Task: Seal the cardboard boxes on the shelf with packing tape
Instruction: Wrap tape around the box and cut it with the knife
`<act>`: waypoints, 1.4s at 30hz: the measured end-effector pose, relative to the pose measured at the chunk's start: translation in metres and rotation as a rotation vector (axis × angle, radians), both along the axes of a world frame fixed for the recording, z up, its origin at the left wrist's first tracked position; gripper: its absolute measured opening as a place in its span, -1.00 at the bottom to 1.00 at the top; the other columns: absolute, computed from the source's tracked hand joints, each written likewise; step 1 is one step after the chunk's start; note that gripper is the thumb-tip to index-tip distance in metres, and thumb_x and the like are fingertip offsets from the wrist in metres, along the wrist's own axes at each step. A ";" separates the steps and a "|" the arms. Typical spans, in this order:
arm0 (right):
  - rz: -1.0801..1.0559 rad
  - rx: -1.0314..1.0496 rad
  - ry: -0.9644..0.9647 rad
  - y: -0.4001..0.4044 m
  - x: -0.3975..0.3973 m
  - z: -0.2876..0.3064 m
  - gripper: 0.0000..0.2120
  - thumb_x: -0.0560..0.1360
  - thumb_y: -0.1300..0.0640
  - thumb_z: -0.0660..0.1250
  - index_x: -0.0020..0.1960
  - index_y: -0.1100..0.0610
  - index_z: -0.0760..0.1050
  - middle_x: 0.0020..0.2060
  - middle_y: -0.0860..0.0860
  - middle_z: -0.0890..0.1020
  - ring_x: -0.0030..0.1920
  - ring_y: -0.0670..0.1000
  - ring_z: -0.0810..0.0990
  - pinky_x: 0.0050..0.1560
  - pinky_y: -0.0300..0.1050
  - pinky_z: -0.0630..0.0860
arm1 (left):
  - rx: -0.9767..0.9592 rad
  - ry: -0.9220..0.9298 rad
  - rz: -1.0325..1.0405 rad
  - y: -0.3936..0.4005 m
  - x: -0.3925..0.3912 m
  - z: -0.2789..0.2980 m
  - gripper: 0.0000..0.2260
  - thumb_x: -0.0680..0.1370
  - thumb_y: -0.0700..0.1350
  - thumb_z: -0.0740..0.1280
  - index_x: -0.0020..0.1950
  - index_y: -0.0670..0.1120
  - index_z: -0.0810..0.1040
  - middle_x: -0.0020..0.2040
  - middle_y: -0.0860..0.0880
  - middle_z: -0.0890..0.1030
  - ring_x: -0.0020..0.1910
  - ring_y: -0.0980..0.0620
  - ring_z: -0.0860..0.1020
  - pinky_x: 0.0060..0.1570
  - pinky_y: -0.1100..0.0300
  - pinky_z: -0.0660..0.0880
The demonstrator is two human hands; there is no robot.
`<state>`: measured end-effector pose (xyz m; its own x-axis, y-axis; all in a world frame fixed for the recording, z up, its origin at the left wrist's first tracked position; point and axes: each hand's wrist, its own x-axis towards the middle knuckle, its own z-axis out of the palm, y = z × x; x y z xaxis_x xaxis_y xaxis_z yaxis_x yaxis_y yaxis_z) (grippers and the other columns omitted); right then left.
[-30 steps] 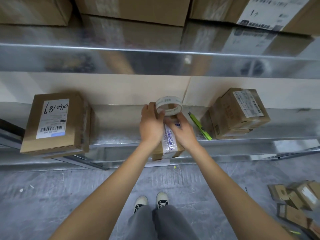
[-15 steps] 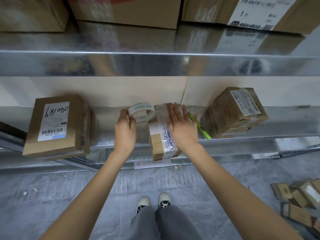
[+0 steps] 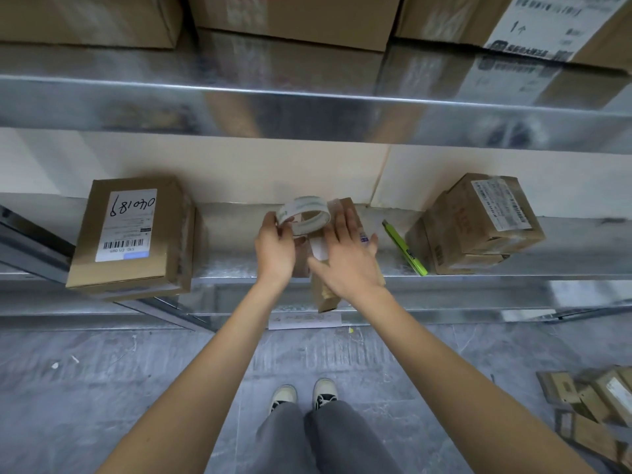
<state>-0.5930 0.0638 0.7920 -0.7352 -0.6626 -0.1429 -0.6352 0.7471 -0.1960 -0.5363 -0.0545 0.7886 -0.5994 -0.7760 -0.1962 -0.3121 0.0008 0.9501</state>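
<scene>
We grip the packing tape roll [image 3: 303, 215] in our left hand [image 3: 275, 249], fingers curled round its rim, just above the small cardboard box [image 3: 325, 292] at the metal shelf [image 3: 478, 285] edge. Our right hand [image 3: 349, 263] lies flat on that box, fingers straight.

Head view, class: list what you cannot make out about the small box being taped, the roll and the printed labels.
- Small cardboard box: its top seam is hidden under the right hand.
- Tape roll: its free end is hidden behind the left hand.
- Shipping label on the right box: print too small.
- Upper-shelf boxes: cut off by the top edge, blurred.
</scene>
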 end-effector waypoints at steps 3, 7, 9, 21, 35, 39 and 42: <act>0.045 0.037 0.005 0.002 -0.003 -0.002 -0.31 0.54 -0.18 0.11 0.58 -0.05 -0.08 0.58 0.06 -0.10 0.56 0.06 -0.20 0.37 0.48 -0.03 | -0.019 -0.026 0.045 -0.013 0.017 -0.005 -0.81 0.52 -0.34 0.14 -0.02 -0.12 0.48 -0.08 -0.13 0.62 -0.08 -0.16 0.64 -0.04 -0.09 0.63; 0.159 0.079 -0.007 0.012 -0.018 -0.002 -0.35 0.58 -0.16 0.07 0.57 -0.15 -0.13 0.58 0.00 -0.14 0.55 0.05 -0.27 0.37 0.46 -0.26 | -0.277 -0.202 -0.021 -0.020 0.051 -0.025 -0.86 0.53 -0.39 0.17 0.01 -0.30 0.48 -0.20 -0.13 0.53 -0.23 -0.12 0.50 -0.25 0.16 0.36; 0.218 0.106 -0.044 0.016 -0.029 0.003 -0.36 0.60 -0.13 0.07 0.57 -0.17 -0.17 0.58 -0.03 -0.17 0.54 0.03 -0.30 0.37 0.42 -0.33 | -0.295 -0.248 -0.087 -0.012 0.059 -0.037 -0.91 0.55 -0.34 0.23 0.01 -0.31 0.50 -0.19 -0.14 0.54 -0.23 -0.12 0.48 -0.28 0.17 0.23; 0.313 0.157 -0.198 0.027 -0.065 0.022 -0.27 0.57 0.32 0.10 0.54 -0.26 -0.06 0.56 -0.17 -0.18 0.53 0.01 -0.33 0.43 0.29 -0.34 | 0.319 0.100 -0.354 0.035 0.026 -0.007 -0.72 0.61 -0.06 0.31 0.26 -0.01 0.31 -0.02 -0.05 0.60 -0.25 0.16 0.62 -0.12 0.24 0.54; 0.329 0.139 -0.210 0.028 -0.074 0.017 -0.23 0.55 0.32 0.12 0.56 -0.23 -0.11 0.56 -0.16 -0.17 0.53 -0.02 -0.32 0.43 0.25 -0.34 | 0.291 0.024 -0.447 0.033 0.014 -0.016 -0.57 0.67 -0.14 0.20 0.49 0.16 0.22 -0.23 -0.06 0.61 -0.47 -0.10 0.62 -0.31 -0.04 0.64; 0.336 0.109 -0.202 0.030 -0.077 0.009 -0.21 0.53 0.32 0.13 0.56 -0.22 -0.12 0.56 -0.18 -0.15 0.53 -0.04 -0.31 0.45 0.23 -0.34 | 0.272 0.026 -0.468 0.032 0.013 -0.019 -0.60 0.67 -0.14 0.19 0.49 0.14 0.28 -0.15 -0.11 0.62 -0.44 -0.14 0.63 -0.27 -0.06 0.64; 0.297 -0.034 -0.234 0.035 -0.077 0.003 -0.21 0.51 0.27 0.23 0.57 -0.16 -0.09 0.57 -0.12 -0.06 0.55 -0.07 -0.23 0.50 0.21 -0.27 | 0.279 0.023 -0.483 0.030 0.012 -0.019 -0.61 0.67 -0.16 0.20 0.47 0.13 0.30 -0.13 -0.13 0.63 -0.45 -0.16 0.63 -0.33 -0.01 0.63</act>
<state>-0.6702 0.0991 0.7955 -0.4602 -0.8492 -0.2589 -0.7584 0.5276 -0.3827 -0.5238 -0.0243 0.7701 -0.8806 -0.3329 -0.3373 -0.3176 -0.1138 0.9414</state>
